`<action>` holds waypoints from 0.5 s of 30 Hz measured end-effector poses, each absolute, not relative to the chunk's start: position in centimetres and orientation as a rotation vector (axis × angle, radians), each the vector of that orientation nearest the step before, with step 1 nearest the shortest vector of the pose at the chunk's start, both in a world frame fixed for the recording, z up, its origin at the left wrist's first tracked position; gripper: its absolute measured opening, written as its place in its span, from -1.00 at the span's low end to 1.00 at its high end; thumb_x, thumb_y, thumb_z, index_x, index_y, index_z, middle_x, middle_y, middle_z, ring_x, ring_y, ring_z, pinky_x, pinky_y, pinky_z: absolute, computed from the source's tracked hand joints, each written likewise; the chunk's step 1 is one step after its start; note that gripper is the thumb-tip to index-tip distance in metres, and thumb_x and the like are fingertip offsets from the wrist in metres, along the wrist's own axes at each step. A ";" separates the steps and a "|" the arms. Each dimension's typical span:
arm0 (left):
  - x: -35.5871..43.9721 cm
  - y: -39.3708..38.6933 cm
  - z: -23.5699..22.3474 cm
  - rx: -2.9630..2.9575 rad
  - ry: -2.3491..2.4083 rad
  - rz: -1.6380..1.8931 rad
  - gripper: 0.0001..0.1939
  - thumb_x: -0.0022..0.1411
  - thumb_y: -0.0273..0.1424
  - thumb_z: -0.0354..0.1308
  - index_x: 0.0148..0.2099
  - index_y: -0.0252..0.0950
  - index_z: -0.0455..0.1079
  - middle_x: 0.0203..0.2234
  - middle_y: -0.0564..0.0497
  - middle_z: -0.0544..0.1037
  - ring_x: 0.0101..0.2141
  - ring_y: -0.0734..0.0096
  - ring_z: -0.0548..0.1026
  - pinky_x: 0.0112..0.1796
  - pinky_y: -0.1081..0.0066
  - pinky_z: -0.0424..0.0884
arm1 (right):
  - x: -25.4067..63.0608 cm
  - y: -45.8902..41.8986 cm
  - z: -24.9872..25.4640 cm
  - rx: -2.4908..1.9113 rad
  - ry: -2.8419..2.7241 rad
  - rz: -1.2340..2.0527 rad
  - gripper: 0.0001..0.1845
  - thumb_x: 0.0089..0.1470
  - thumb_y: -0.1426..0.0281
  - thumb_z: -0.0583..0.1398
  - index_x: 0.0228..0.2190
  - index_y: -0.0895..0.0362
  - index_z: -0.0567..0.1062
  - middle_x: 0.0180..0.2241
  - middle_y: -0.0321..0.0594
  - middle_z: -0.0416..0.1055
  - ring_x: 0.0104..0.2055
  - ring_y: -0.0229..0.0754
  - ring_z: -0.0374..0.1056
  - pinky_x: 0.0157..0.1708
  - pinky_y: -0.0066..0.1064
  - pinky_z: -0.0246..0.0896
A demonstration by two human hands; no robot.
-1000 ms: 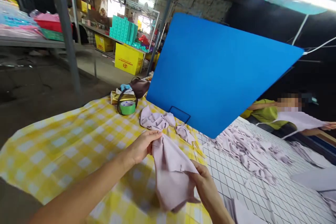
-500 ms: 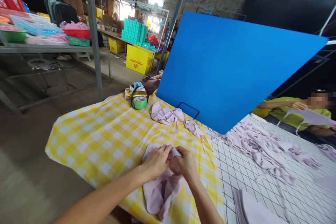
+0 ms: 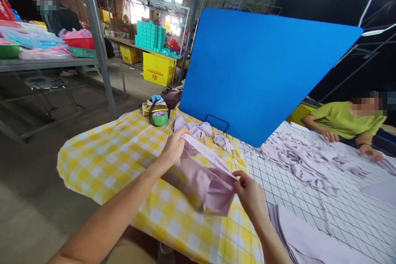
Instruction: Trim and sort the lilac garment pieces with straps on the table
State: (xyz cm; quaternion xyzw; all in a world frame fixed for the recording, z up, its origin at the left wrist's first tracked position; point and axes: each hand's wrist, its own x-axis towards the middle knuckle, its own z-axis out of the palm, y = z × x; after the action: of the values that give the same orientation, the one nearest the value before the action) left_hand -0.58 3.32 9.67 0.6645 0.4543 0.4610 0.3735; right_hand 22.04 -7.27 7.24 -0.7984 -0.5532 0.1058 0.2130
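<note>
My left hand (image 3: 173, 148) pinches the far upper corner of a pale lilac fabric piece (image 3: 206, 183), fingers closed on its edge. The cloth hangs above the yellow checked tablecloth (image 3: 123, 161), its taut top edge running diagonally down-right to my right hand (image 3: 251, 194), also pinched shut on the near corner. Neither hand is nearer; each grips one end.

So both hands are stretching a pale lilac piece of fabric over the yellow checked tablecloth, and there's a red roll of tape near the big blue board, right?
Not quite. The roll of tape is green, not red, as the head view shows. The rest holds: the left hand and right hand stretch the pale lilac fabric piece over the yellow checked tablecloth, near the big blue board.
</note>
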 end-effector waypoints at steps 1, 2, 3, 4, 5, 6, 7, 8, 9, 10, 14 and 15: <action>-1.0 3.3 10.0 1.691 1.117 1.197 -0.61 0.00 -0.56 -0.18 -0.20 -0.33 0.40 -0.46 0.06 0.46 -0.44 0.42 0.36 -0.43 0.51 0.25 | 22.4 -7.5 7.9 -2.273 -1.502 0.226 -0.74 -0.11 0.44 0.01 -0.36 0.07 0.44 -0.67 -0.36 0.27 -0.58 -0.21 0.20 -0.56 -0.47 -0.05; -1.3 3.2 10.2 1.696 1.087 1.198 -0.60 -0.01 -0.55 -0.18 -0.19 -0.33 0.41 -0.43 0.05 0.47 -0.41 0.41 0.37 -0.40 0.51 0.27 | 22.7 -7.7 8.5 -2.327 -1.475 0.151 -0.75 -0.10 0.44 0.02 -0.35 0.07 0.43 -0.65 -0.34 0.30 -0.57 -0.20 0.21 -0.56 -0.47 -0.05; -1.7 2.9 10.1 1.711 1.080 1.192 -0.58 -0.01 -0.55 -0.19 -0.17 -0.33 0.41 -0.39 0.04 0.49 -0.37 0.40 0.39 -0.37 0.50 0.29 | 22.9 -8.0 8.8 -2.371 -1.458 0.072 -0.76 -0.09 0.45 0.03 -0.34 0.07 0.42 -0.61 -0.32 0.34 -0.55 -0.20 0.22 -0.57 -0.47 -0.06; -2.1 2.6 9.6 1.733 1.099 1.178 -0.55 -0.02 -0.56 -0.20 -0.15 -0.32 0.41 -0.33 0.04 0.50 -0.34 0.38 0.40 -0.33 0.48 0.31 | 22.9 -8.3 8.9 -2.400 -1.456 -0.002 -0.77 -0.09 0.46 0.03 -0.34 0.07 0.41 -0.55 -0.29 0.38 -0.53 -0.20 0.23 -0.56 -0.47 -0.07; -2.4 2.2 8.8 1.759 1.142 1.155 -0.52 -0.03 -0.57 -0.20 -0.11 -0.31 0.41 -0.28 0.03 0.51 -0.30 0.37 0.42 -0.28 0.46 0.32 | 22.9 -8.7 8.6 -2.420 -1.474 -0.052 -0.78 -0.09 0.48 0.04 -0.35 0.07 0.41 -0.48 -0.26 0.41 -0.51 -0.20 0.24 -0.56 -0.47 -0.07; -2.9 1.8 7.6 1.788 1.204 1.125 -0.48 -0.04 -0.59 -0.21 -0.07 -0.31 0.40 -0.24 0.01 0.51 -0.27 0.35 0.42 -0.24 0.43 0.33 | 22.8 -9.3 8.0 -2.435 -1.514 -0.070 -0.78 -0.08 0.50 0.04 -0.35 0.07 0.40 -0.42 -0.24 0.43 -0.50 -0.20 0.24 -0.56 -0.47 -0.06; -3.4 1.4 6.1 1.816 1.278 1.087 -0.44 -0.05 -0.60 -0.21 -0.03 -0.30 0.38 -0.20 0.00 0.51 -0.24 0.34 0.43 -0.19 0.40 0.33 | 22.7 -9.9 7.1 -2.445 -1.574 -0.052 -0.79 -0.08 0.51 0.04 -0.37 0.08 0.39 -0.38 -0.23 0.43 -0.49 -0.21 0.25 -0.55 -0.47 -0.06; -3.9 0.9 4.3 1.845 1.360 1.044 -0.42 -0.06 -0.62 -0.21 0.00 -0.30 0.37 -0.16 -0.02 0.50 -0.19 0.32 0.42 -0.12 0.36 0.32 | 22.6 -10.6 5.9 -2.448 -1.651 -0.005 -0.80 -0.08 0.53 0.03 -0.38 0.08 0.38 -0.36 -0.22 0.42 -0.49 -0.22 0.25 -0.55 -0.47 -0.05; -4.6 0.4 2.4 1.889 1.419 0.980 -0.39 -0.07 -0.63 -0.21 0.03 -0.30 0.35 -0.13 -0.03 0.48 -0.13 0.30 0.40 -0.06 0.32 0.29 | 22.5 -11.4 4.6 -2.439 -1.734 0.055 -0.80 -0.09 0.55 0.02 -0.39 0.09 0.36 -0.37 -0.23 0.40 -0.48 -0.22 0.26 -0.55 -0.47 -0.04; -5.3 -0.2 0.4 1.938 1.455 0.914 -0.37 -0.08 -0.65 -0.20 0.05 -0.29 0.35 -0.10 -0.03 0.47 -0.08 0.30 0.37 -0.01 0.28 0.26 | 22.4 -12.2 3.2 -2.421 -1.811 0.118 -0.79 -0.10 0.56 0.01 -0.40 0.09 0.35 -0.37 -0.23 0.38 -0.47 -0.22 0.27 -0.55 -0.48 -0.03; -8.5 -2.3 -4.9 2.078 1.406 0.723 -0.31 -0.13 -0.68 -0.19 0.06 -0.23 0.35 0.03 0.03 0.37 0.08 0.33 0.23 0.14 0.21 0.12 | 22.8 -15.3 -1.7 -2.255 -1.957 0.324 -0.69 -0.15 0.60 -0.02 -0.34 0.07 0.32 -0.31 -0.23 0.33 -0.35 -0.21 0.32 -0.49 -0.48 0.11; -9.3 -2.7 -5.2 2.097 1.375 0.668 -0.30 -0.13 -0.67 -0.18 0.08 -0.21 0.33 0.07 0.05 0.34 0.11 0.32 0.20 0.15 0.18 0.08 | 23.0 -15.8 -2.5 -2.210 -1.955 0.373 -0.67 -0.16 0.60 -0.03 -0.31 0.06 0.31 -0.28 -0.23 0.32 -0.32 -0.22 0.33 -0.45 -0.47 0.15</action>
State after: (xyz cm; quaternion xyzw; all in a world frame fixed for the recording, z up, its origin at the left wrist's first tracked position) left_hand -9.30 -2.74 -5.17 0.7782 0.5103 0.2478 0.2696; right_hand 23.02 -15.81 -2.47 -0.7405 -0.6550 0.1249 0.0836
